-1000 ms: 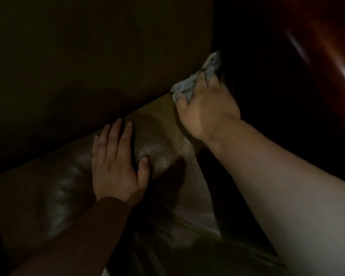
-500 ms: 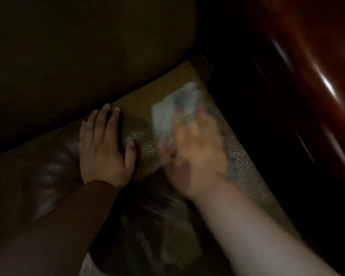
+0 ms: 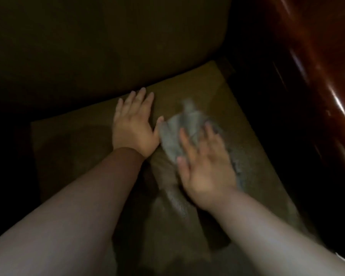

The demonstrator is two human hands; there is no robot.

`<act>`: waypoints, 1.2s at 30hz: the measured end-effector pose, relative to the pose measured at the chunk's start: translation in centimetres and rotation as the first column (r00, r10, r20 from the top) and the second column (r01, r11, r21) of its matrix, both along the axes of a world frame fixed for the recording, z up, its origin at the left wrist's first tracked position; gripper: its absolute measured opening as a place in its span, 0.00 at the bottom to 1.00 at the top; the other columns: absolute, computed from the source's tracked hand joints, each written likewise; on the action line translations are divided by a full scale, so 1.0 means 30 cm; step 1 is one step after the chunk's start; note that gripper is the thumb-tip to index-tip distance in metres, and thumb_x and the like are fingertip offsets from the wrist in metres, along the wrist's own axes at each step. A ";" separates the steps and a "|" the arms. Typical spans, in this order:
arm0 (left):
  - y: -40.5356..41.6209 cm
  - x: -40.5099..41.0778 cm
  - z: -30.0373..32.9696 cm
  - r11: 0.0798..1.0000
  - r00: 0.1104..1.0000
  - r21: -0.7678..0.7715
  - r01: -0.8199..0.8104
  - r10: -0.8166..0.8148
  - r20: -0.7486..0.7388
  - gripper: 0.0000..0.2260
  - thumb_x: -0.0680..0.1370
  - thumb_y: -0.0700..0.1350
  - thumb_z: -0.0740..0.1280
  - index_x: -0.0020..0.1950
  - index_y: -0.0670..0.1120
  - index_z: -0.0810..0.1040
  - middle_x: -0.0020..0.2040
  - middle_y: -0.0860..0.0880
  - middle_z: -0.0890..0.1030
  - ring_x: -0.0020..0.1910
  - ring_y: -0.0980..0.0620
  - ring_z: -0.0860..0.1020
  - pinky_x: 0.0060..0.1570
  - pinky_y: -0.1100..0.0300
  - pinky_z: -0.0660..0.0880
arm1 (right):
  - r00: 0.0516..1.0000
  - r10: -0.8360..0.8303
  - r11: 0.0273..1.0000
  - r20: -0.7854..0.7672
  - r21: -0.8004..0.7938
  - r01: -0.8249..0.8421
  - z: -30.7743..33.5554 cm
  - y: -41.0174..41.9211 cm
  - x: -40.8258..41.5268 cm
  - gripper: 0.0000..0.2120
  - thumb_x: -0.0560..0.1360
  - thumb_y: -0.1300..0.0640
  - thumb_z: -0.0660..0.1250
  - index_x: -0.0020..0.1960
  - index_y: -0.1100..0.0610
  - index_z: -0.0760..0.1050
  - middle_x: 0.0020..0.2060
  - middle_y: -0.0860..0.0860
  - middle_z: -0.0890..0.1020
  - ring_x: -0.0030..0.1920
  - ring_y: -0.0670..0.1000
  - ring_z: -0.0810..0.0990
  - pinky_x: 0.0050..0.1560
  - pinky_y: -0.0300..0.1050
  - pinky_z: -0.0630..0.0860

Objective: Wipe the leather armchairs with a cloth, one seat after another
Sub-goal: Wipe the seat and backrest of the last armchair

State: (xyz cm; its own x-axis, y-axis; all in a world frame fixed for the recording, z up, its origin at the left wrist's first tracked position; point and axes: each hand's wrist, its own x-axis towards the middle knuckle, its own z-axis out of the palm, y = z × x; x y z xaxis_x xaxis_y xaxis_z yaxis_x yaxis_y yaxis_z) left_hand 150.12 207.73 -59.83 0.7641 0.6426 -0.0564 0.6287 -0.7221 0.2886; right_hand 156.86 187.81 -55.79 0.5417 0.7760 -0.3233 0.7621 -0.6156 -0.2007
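Note:
A dark brown leather armchair fills the dim view, with its seat cushion (image 3: pixel 84 148) below me and its backrest (image 3: pixel 108 46) behind. A grey cloth (image 3: pixel 177 132) lies spread on the middle of the seat. My right hand (image 3: pixel 205 166) presses flat on the cloth with straight fingers, blurred by motion. My left hand (image 3: pixel 134 126) rests flat on the cushion just left of the cloth, fingers pointing at the backrest.
A glossy reddish wooden armrest (image 3: pixel 317 76) runs down the right side, with a dark gap (image 3: pixel 257 108) between it and the cushion. The left edge of the view is in deep shadow.
My right hand has dragged the cloth from the back right corner of the seat toward the middle and nearer to me. My left hand has stayed flat on the cushion.

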 end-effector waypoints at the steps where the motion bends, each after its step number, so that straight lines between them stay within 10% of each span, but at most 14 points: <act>1: -0.006 -0.007 0.032 0.998 1.000 -0.065 -0.023 0.022 -0.022 0.29 0.83 0.58 0.57 0.82 0.49 0.66 0.83 0.47 0.64 0.82 0.46 0.60 0.83 0.49 0.50 | 0.984 0.166 0.986 -0.063 0.006 -0.166 0.022 -0.052 -0.052 0.29 0.85 0.39 0.47 0.84 0.47 0.53 0.84 0.54 0.48 0.84 0.56 0.40 0.82 0.53 0.39; 4: -0.071 -0.139 0.122 0.987 0.993 -0.151 -0.062 0.046 -0.105 0.28 0.84 0.56 0.59 0.84 0.51 0.63 0.85 0.48 0.59 0.84 0.46 0.56 0.83 0.52 0.48 | 0.916 0.388 0.921 -0.106 0.007 -0.389 0.061 -0.162 0.001 0.30 0.85 0.36 0.46 0.77 0.50 0.70 0.84 0.50 0.52 0.84 0.54 0.46 0.81 0.58 0.56; 7: -0.146 -0.475 0.147 0.993 0.968 -0.087 -0.086 0.063 -0.242 0.30 0.83 0.62 0.52 0.85 0.57 0.55 0.86 0.50 0.52 0.85 0.46 0.51 0.83 0.47 0.47 | 1.000 -0.002 0.984 -0.026 -0.176 -0.003 0.060 -0.070 0.167 0.33 0.83 0.33 0.45 0.83 0.48 0.58 0.84 0.52 0.50 0.83 0.55 0.43 0.82 0.60 0.52; 11: -0.179 -0.728 0.097 0.794 0.798 -0.135 -0.593 0.556 -0.233 0.37 0.78 0.63 0.51 0.86 0.50 0.55 0.86 0.44 0.51 0.83 0.38 0.55 0.80 0.42 0.55 | 0.922 -0.378 0.899 0.086 -0.205 0.388 -0.011 0.223 0.155 0.36 0.83 0.35 0.43 0.85 0.50 0.42 0.84 0.60 0.46 0.83 0.62 0.41 0.81 0.61 0.44; 14: -0.198 -0.711 0.064 0.789 0.796 -0.122 -0.602 0.582 -0.164 0.38 0.77 0.63 0.52 0.85 0.47 0.57 0.86 0.42 0.53 0.82 0.38 0.56 0.80 0.42 0.57 | 0.999 0.009 0.995 0.031 -0.095 -0.006 -0.038 0.378 -0.079 0.32 0.84 0.39 0.45 0.85 0.49 0.45 0.84 0.59 0.44 0.83 0.62 0.39 0.82 0.57 0.40; 18: -0.190 -0.727 0.068 0.800 0.814 -0.156 -0.580 0.560 -0.152 0.39 0.77 0.64 0.53 0.86 0.50 0.55 0.86 0.45 0.50 0.83 0.40 0.54 0.81 0.42 0.56 | 0.882 0.455 0.890 -0.123 0.065 -0.450 0.029 0.280 -0.243 0.29 0.85 0.38 0.45 0.83 0.46 0.57 0.84 0.48 0.44 0.83 0.51 0.37 0.81 0.51 0.37; 21: -0.193 -0.717 0.071 0.791 0.812 -0.182 -0.584 0.568 -0.135 0.39 0.76 0.64 0.53 0.86 0.51 0.54 0.86 0.46 0.49 0.83 0.41 0.53 0.81 0.43 0.56 | 0.888 0.457 0.889 -0.046 0.041 -0.456 0.030 0.122 -0.102 0.31 0.83 0.35 0.47 0.79 0.49 0.67 0.83 0.49 0.55 0.83 0.52 0.48 0.83 0.54 0.48; 26: -0.193 -0.722 0.049 0.779 0.801 -0.187 -0.598 0.574 -0.171 0.39 0.77 0.64 0.53 0.86 0.51 0.50 0.86 0.48 0.45 0.84 0.43 0.49 0.82 0.47 0.51 | 0.981 -0.174 0.970 0.084 -0.156 0.186 0.007 0.267 -0.023 0.37 0.82 0.36 0.40 0.85 0.55 0.50 0.83 0.61 0.54 0.83 0.62 0.46 0.82 0.58 0.44; 31: -0.159 -0.720 0.151 0.759 0.818 -0.308 -0.573 0.508 -0.270 0.38 0.83 0.61 0.58 0.86 0.55 0.41 0.85 0.53 0.34 0.84 0.48 0.37 0.82 0.47 0.45 | 0.913 0.384 0.923 -0.140 0.036 -0.382 0.083 0.200 -0.469 0.30 0.84 0.43 0.40 0.85 0.49 0.50 0.84 0.52 0.47 0.83 0.53 0.36 0.83 0.54 0.40; 36: -0.148 -0.785 0.290 0.752 0.851 -0.460 -0.472 0.251 -0.462 0.37 0.85 0.57 0.60 0.86 0.54 0.39 0.85 0.50 0.33 0.84 0.47 0.37 0.83 0.48 0.46 | 0.860 0.494 0.860 -0.129 -0.073 -0.505 0.128 -0.013 -0.275 0.29 0.84 0.40 0.47 0.80 0.49 0.67 0.84 0.48 0.52 0.82 0.48 0.41 0.82 0.50 0.46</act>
